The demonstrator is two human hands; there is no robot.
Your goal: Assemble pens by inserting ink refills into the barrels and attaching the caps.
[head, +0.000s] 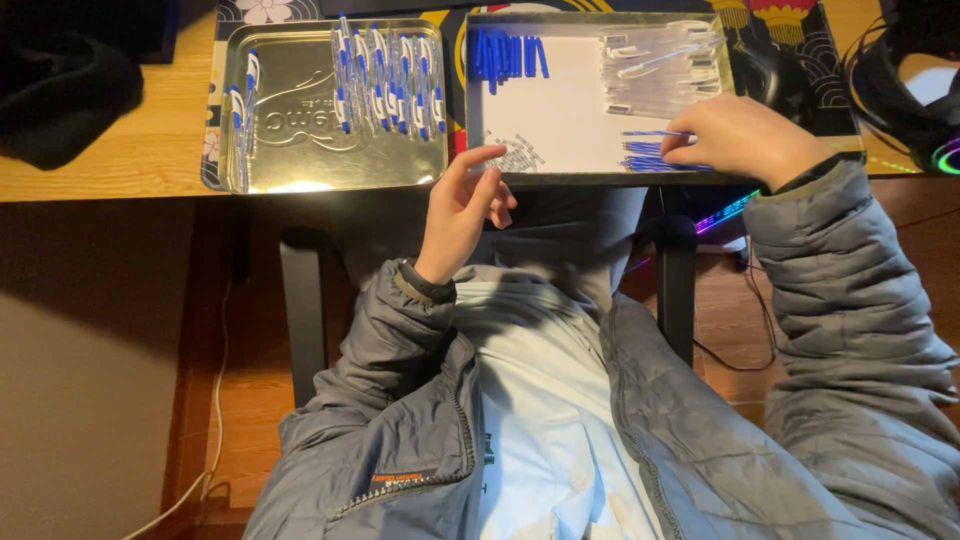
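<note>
My right hand [742,140] reaches into a shallow tray lined with white paper [560,110] and pinches a thin blue pen refill [655,133] above a small heap of blue refills [650,158]. My left hand [462,208] hovers at the tray's front edge, fingers apart, holding nothing. In the same tray lie a row of blue pen caps [505,55] at the back left, several clear pen barrels [655,70] at the back right, and a little pile of small springs [518,155]. A metal tray [300,140] to the left holds several assembled blue-and-white pens [388,80].
The trays sit on a patterned mat on a wooden desk [130,150]. A dark cloth [60,95] lies at the far left. Black headphones with a glowing ring [915,90] rest at the right. Below are desk legs, cables and my grey jacket.
</note>
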